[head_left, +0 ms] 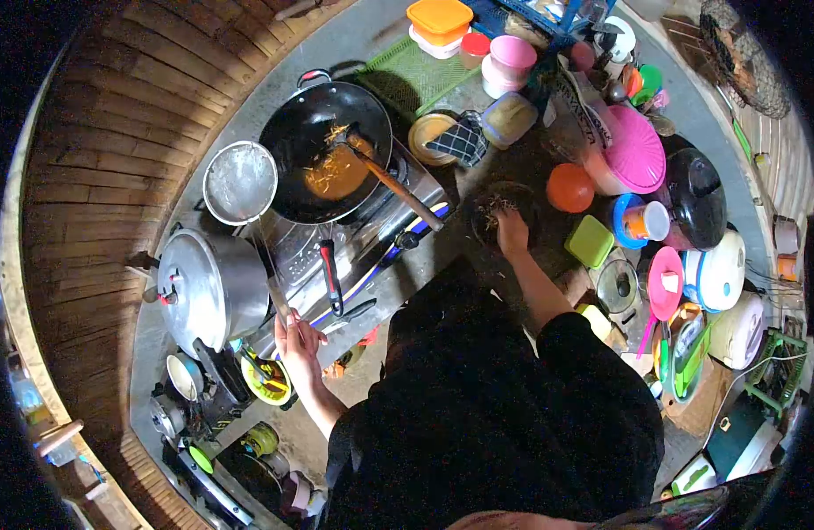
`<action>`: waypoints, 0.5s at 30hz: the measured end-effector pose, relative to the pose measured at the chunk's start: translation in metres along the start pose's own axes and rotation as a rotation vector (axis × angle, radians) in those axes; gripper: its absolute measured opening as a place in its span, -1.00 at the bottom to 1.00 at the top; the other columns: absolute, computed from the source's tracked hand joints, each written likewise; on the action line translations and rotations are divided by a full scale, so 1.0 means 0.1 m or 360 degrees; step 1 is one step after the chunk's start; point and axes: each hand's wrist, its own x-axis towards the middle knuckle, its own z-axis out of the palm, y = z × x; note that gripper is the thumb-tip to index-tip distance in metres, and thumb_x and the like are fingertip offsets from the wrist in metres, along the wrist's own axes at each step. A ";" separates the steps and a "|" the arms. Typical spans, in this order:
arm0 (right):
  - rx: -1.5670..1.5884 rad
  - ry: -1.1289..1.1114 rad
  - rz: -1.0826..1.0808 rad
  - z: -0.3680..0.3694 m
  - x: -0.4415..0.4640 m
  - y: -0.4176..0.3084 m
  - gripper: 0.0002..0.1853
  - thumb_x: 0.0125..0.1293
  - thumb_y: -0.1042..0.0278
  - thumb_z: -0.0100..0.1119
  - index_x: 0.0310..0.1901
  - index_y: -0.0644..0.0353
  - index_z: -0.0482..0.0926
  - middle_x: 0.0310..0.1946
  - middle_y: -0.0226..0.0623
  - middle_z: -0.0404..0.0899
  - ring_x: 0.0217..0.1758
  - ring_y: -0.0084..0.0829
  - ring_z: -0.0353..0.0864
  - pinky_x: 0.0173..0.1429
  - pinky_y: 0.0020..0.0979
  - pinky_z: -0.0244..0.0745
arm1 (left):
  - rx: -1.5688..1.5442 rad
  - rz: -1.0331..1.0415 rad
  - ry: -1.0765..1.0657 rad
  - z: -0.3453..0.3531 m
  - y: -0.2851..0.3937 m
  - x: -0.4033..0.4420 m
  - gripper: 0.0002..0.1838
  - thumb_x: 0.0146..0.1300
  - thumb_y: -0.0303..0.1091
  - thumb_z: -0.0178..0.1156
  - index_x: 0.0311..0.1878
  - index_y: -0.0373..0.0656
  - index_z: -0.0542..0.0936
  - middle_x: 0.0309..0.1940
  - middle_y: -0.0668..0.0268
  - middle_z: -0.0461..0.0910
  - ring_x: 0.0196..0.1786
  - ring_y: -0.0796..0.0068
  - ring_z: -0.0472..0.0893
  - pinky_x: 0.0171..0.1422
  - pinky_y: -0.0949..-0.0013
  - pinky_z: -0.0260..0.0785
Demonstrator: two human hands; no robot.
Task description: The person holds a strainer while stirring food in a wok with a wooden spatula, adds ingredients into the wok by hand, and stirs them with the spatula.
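My left hand point(298, 343) is closed around the long handle of a round wire strainer point(240, 183), which is held up left of the wok. My right hand point(513, 233) reaches into a dark round bowl point(523, 193), its fingers bunched on thin brownish strips point(493, 210); the fingertips are partly hidden. A black wok point(288, 132) sits on the gas stove point(303, 252). Brown liquid point(336, 172) with similar strips lies in it. A wooden-handled spatula point(394, 185) leans in the wok, its handle reaching over the stove's front edge.
Beside the stove stands a large metal pot point(208, 283) with its lid on. A checked cloth point(460, 141) lies near a lidded tub point(509, 119). Right of the bowl are an orange bowl point(570, 187), a green container point(590, 241) and a pink cover point(635, 150).
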 end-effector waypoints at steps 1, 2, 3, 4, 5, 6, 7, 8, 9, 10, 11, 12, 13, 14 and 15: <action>0.0134 -0.0010 0.0013 -0.07 -0.01 0.01 -0.68 0.08 0.52 0.11 -0.06 0.16 0.51 -0.12 -0.12 0.49 -0.04 -0.14 0.49 -0.11 -0.21 0.53 | -0.0021 0.0006 -0.0002 -0.02 -0.01 0.00 -0.83 0.39 -0.26 -0.10 -0.18 -0.15 0.37 -0.81 0.56 0.05 -0.77 0.71 0.02 -0.57 0.48 0.17; 0.0266 -0.0023 0.0027 -0.14 -0.02 0.01 -0.73 0.07 0.56 0.09 -0.14 0.17 0.55 -0.18 -0.12 0.51 -0.08 -0.14 0.51 -0.17 -0.19 0.53 | -0.0021 0.0005 0.0006 -0.03 -0.01 -0.01 -0.83 0.39 -0.26 -0.10 -0.18 -0.15 0.37 -0.81 0.56 0.05 -0.77 0.71 0.02 -0.57 0.48 0.17; 0.0265 -0.0027 0.0021 -0.19 -0.02 0.02 -0.73 0.07 0.56 0.09 -0.14 0.17 0.55 -0.18 -0.12 0.51 -0.08 -0.14 0.51 -0.17 -0.19 0.53 | -0.0035 0.0017 0.0024 -0.03 -0.02 -0.02 -0.83 0.39 -0.26 -0.10 -0.18 -0.14 0.37 -0.81 0.56 0.05 -0.77 0.71 0.01 -0.57 0.48 0.17; 0.0402 0.0029 0.0096 -0.24 -0.01 0.02 -0.76 0.10 0.55 0.08 -0.16 0.19 0.55 -0.22 -0.13 0.52 -0.13 -0.14 0.53 -0.22 -0.18 0.51 | -0.0048 0.0031 0.0043 -0.04 -0.03 -0.02 -0.83 0.39 -0.25 -0.09 -0.19 -0.14 0.37 -0.81 0.56 0.05 -0.77 0.71 0.01 -0.57 0.48 0.17; 0.0539 0.0083 0.0173 -0.29 0.00 0.02 -0.80 0.12 0.55 0.06 -0.18 0.22 0.55 -0.27 -0.14 0.54 -0.18 -0.15 0.54 -0.28 -0.18 0.49 | -0.0050 0.0029 0.0051 -0.04 -0.03 -0.03 -0.83 0.39 -0.25 -0.09 -0.19 -0.14 0.37 -0.81 0.56 0.05 -0.77 0.71 0.01 -0.57 0.48 0.17; 0.0535 0.0080 0.0167 -0.09 0.02 0.13 -0.80 0.12 0.55 0.06 -0.18 0.22 0.55 -0.27 -0.14 0.54 -0.18 -0.15 0.54 -0.28 -0.18 0.49 | -0.0031 0.0034 0.0074 -0.04 -0.02 -0.04 -0.83 0.39 -0.25 -0.09 -0.20 -0.14 0.37 -0.80 0.55 0.05 -0.77 0.71 0.01 -0.57 0.48 0.17; 0.1036 0.0247 0.0215 0.33 0.06 0.35 -0.82 0.16 0.54 0.04 -0.19 0.24 0.54 -0.30 -0.16 0.54 -0.21 -0.19 0.56 -0.31 -0.19 0.48 | -0.0011 0.0038 0.0096 -0.03 -0.02 -0.04 -0.83 0.39 -0.26 -0.09 -0.20 -0.14 0.38 -0.80 0.55 0.05 -0.76 0.72 0.01 -0.57 0.48 0.17; 0.1536 0.0416 0.0263 0.55 0.08 0.47 -0.85 0.20 0.52 0.02 -0.20 0.27 0.53 -0.33 -0.18 0.55 -0.25 -0.23 0.57 -0.35 -0.20 0.47 | -0.0016 0.0036 0.0100 -0.03 -0.03 -0.05 -0.83 0.39 -0.26 -0.09 -0.20 -0.14 0.38 -0.80 0.55 0.05 -0.76 0.72 0.01 -0.57 0.48 0.17; 0.1531 0.0414 0.0259 0.49 0.09 0.50 -0.85 0.20 0.52 0.02 -0.20 0.27 0.53 -0.33 -0.18 0.55 -0.25 -0.23 0.57 -0.35 -0.20 0.47 | -0.0020 0.0039 0.0097 -0.03 -0.03 -0.05 -0.83 0.39 -0.26 -0.09 -0.20 -0.15 0.38 -0.80 0.55 0.06 -0.76 0.72 0.02 -0.57 0.48 0.16; 0.2057 0.0291 0.0574 0.34 0.10 0.52 -0.86 0.23 0.50 0.02 -0.20 0.28 0.52 -0.33 -0.19 0.55 -0.26 -0.26 0.57 -0.33 -0.23 0.48 | -0.0025 0.0041 0.0094 -0.03 -0.04 -0.05 -0.83 0.39 -0.26 -0.08 -0.20 -0.15 0.38 -0.80 0.55 0.07 -0.76 0.73 0.02 -0.57 0.49 0.16; 0.2574 0.0153 0.0899 0.18 0.12 0.53 -0.86 0.26 0.48 0.01 -0.20 0.30 0.50 -0.34 -0.20 0.54 -0.27 -0.30 0.57 -0.31 -0.27 0.49 | -0.0031 0.0042 0.0095 -0.02 -0.04 -0.04 -0.83 0.39 -0.26 -0.08 -0.20 -0.15 0.38 -0.80 0.55 0.07 -0.76 0.73 0.02 -0.57 0.49 0.16; 0.2570 0.0154 0.0896 0.04 0.12 0.52 -0.86 0.26 0.48 0.01 -0.20 0.30 0.50 -0.34 -0.20 0.54 -0.27 -0.30 0.57 -0.31 -0.27 0.49 | -0.0045 0.0043 0.0099 -0.02 -0.04 -0.04 -0.84 0.39 -0.27 -0.08 -0.19 -0.16 0.38 -0.79 0.55 0.08 -0.76 0.73 0.02 -0.56 0.49 0.17; 0.2789 0.0109 0.1134 -0.07 0.11 0.50 -0.86 0.25 0.47 0.02 -0.19 0.31 0.49 -0.34 -0.18 0.54 -0.27 -0.30 0.57 -0.29 -0.29 0.51 | -0.0060 0.0045 0.0103 -0.01 -0.05 -0.04 -0.84 0.39 -0.28 -0.08 -0.19 -0.16 0.39 -0.79 0.55 0.08 -0.76 0.73 0.02 -0.56 0.49 0.17; 0.3001 0.0061 0.1377 -0.18 0.12 0.47 -0.85 0.24 0.46 0.03 -0.19 0.31 0.48 -0.34 -0.16 0.54 -0.28 -0.29 0.56 -0.27 -0.31 0.53 | -0.0067 0.0044 0.0103 0.00 -0.05 -0.03 -0.84 0.39 -0.28 -0.08 -0.19 -0.16 0.39 -0.79 0.55 0.08 -0.76 0.73 0.02 -0.56 0.49 0.17; 0.2996 0.0062 0.1371 -0.34 0.15 0.43 -0.85 0.24 0.46 0.03 -0.19 0.31 0.48 -0.34 -0.16 0.54 -0.28 -0.29 0.56 -0.27 -0.31 0.53 | -0.0073 0.0032 0.0116 0.02 -0.04 -0.03 -0.84 0.39 -0.28 -0.09 -0.18 -0.16 0.39 -0.79 0.55 0.09 -0.76 0.73 0.03 -0.56 0.49 0.17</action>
